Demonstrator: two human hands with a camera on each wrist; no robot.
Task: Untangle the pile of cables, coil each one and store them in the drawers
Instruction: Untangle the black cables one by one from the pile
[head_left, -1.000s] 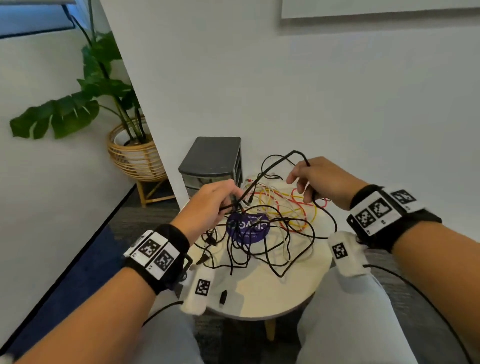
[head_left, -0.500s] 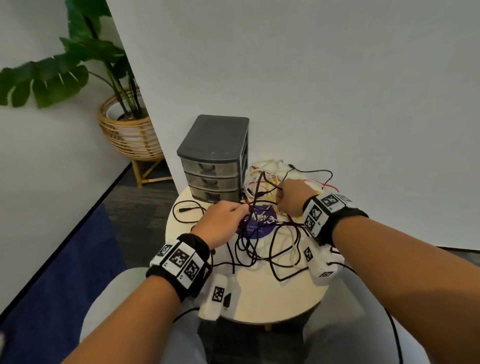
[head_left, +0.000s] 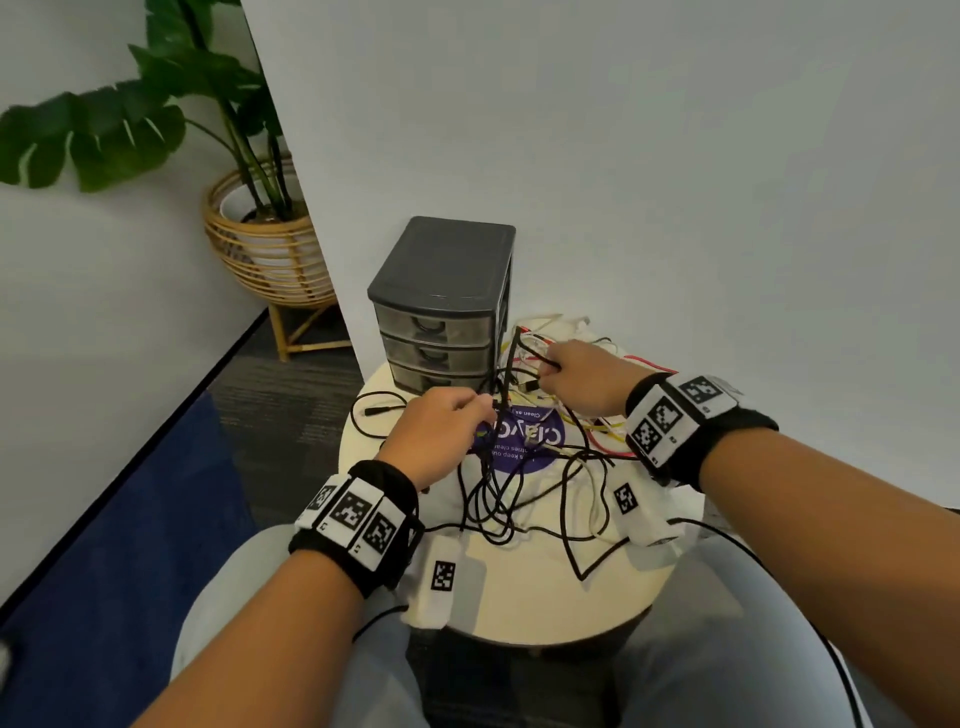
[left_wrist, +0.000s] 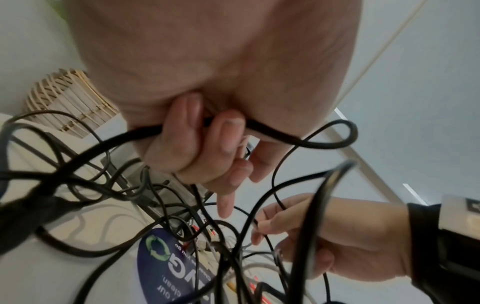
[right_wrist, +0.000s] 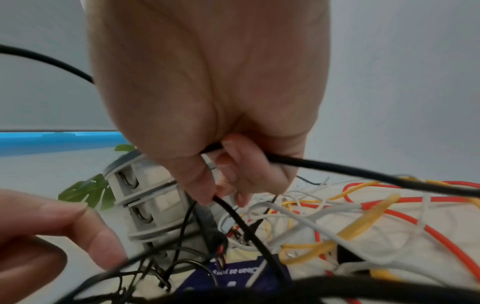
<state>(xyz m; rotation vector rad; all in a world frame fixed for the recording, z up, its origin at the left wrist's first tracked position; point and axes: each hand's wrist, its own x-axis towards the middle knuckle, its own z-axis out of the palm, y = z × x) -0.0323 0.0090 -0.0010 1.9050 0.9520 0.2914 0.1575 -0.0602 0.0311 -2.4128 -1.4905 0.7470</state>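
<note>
We keep both hands low over the tangled pile of black, white, yellow and red cables (head_left: 535, 457), which lies over the middle and the far right edge of the small round cream table (head_left: 530, 597), because we want to lift one thin black cable (head_left: 506, 364) out of the knot without dragging the others. The dark grey plastic three-drawer unit (head_left: 441, 306) stands at the far left edge, all drawers closed, near enough for storing later. No cable looks coiled yet.

Our left hand (head_left: 441, 431) is clenched around this black cable, with the fingers (left_wrist: 228, 131) curled over it. Our right hand (head_left: 582, 379) also grasps a black strand, pinched under curled fingertips (right_wrist: 233, 152), just beside the drawers.
</note>
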